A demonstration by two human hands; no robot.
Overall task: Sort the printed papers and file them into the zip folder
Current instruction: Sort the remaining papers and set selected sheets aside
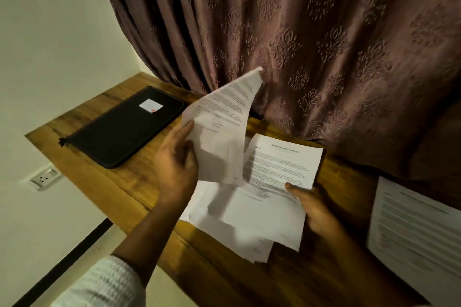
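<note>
Head view, papers point(262, 209) print blurred, far-right sheet point(411, 232) cut off

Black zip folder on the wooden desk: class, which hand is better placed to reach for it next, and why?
Left, probably. The left hand, pinching a raised printed white sheet, is nearest the black zip folder; the right hand grips the white paper stack on the far side.

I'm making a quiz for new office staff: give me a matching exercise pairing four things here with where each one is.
1 zip folder
2 lifted sheet
3 paper pile
4 lone sheet

a gripped by right hand
b far right, apart from the pile
c raised in left hand
d flat, left on the table

Pairs: 1-d, 2-c, 3-a, 4-b
</note>
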